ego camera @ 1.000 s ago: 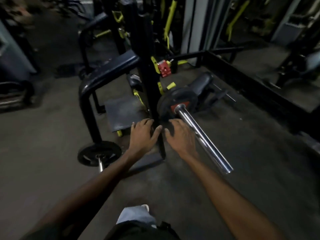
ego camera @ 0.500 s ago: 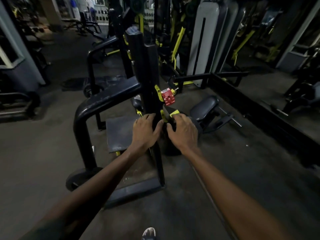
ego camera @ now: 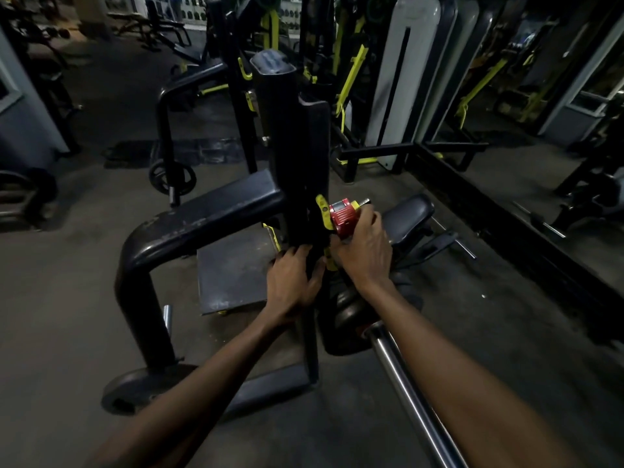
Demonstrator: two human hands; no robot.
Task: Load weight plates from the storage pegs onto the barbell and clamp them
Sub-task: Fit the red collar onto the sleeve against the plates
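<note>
A chrome barbell sleeve [ego camera: 410, 396] runs from the lower right up to a black weight plate [ego camera: 351, 319] loaded on it beside the rack. A red barbell clamp [ego camera: 342, 215] sits on a small peg by a yellow bracket on the black upright post [ego camera: 297, 157]. My right hand [ego camera: 363, 251] is closed around the red clamp from below and the right. My left hand [ego camera: 292, 282] rests flat against the post's lower part, fingers spread, holding nothing. Another black plate [ego camera: 141, 388] sits on a low storage peg at the lower left.
A black curved frame bar [ego camera: 189, 228] and a dark footplate [ego camera: 233, 278] lie left of the post. A padded seat [ego camera: 407, 217] stands just right of the clamp. A small plate [ego camera: 173, 179] hangs on a far peg. Yellow-and-black machines crowd the back.
My right hand has risen from the plate to the red clamp and closed on it. My left hand stays on the post. My view has lifted, and the barbell sleeve shows again.
</note>
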